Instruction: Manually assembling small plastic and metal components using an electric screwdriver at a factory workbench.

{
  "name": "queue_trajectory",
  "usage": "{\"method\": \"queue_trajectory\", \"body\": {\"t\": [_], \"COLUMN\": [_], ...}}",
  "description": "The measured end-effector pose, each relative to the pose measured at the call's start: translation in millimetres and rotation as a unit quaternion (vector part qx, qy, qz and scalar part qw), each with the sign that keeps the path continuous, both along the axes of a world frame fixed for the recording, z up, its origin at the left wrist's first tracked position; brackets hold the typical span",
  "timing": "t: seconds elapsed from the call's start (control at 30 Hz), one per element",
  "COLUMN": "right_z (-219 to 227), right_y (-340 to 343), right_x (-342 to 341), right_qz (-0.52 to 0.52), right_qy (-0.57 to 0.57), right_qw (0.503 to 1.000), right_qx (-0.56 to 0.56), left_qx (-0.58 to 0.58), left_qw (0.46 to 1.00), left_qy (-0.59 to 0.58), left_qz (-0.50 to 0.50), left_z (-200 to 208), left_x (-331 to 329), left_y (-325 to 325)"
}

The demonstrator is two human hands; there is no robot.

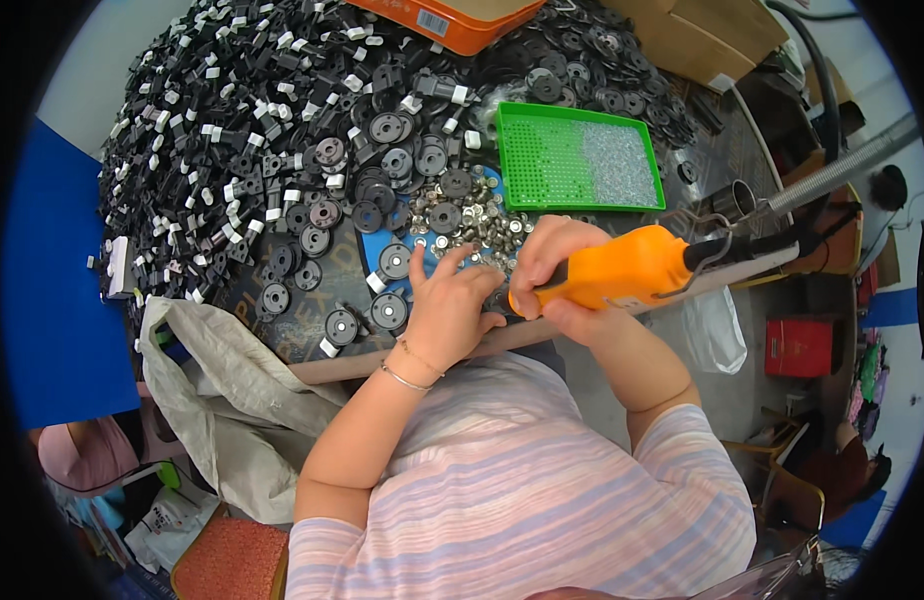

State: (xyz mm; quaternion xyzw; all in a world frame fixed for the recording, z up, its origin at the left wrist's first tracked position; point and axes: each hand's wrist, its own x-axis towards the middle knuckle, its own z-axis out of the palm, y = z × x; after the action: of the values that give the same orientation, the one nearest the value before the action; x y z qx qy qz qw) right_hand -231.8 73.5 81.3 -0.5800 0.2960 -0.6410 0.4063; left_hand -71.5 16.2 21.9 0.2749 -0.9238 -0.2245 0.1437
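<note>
My right hand [562, 270] is wrapped round an orange electric screwdriver [637, 265] with a dark front end. Its tip points left, toward my left hand [452, 305], and is hidden behind my fingers. The left hand lies low over the near edge of the table, fingers spread and thumb close to the screwdriver's nose. Whether a part sits under its palm is hidden. Just beyond the fingertips, small round metal pieces [492, 225] are heaped on a blue mat [375, 250]. Black round discs [393, 262] with pale centres lie beside the left hand, one [389, 311] near its wrist.
A green perforated tray [542, 165] holds small silvery screws [622, 165]. Black parts with white ends [232, 130] pile up across the far left. An orange bin [462, 30] and a cardboard box [707, 40] stand at the back. A pale sack [217, 400] hangs at the near left edge.
</note>
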Motion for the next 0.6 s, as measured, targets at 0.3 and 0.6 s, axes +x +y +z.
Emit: {"method": "queue_trajectory", "body": {"t": [0.3, 0.6], "right_z": [-1, -3], "right_y": [0, -13], "right_x": [4, 7], "right_qz": [0.030, 0.027], "right_qy": [0.019, 0.100], "right_qw": [0.999, 0.993], "right_qx": [0.012, -0.056], "left_qx": [-0.002, -0.023], "left_qw": [1.000, 0.999], "left_qy": [0.008, 0.020], "left_qz": [0.001, 0.015], "left_z": [-4, -9], "left_x": [1, -1], "left_y": [1, 0]}}
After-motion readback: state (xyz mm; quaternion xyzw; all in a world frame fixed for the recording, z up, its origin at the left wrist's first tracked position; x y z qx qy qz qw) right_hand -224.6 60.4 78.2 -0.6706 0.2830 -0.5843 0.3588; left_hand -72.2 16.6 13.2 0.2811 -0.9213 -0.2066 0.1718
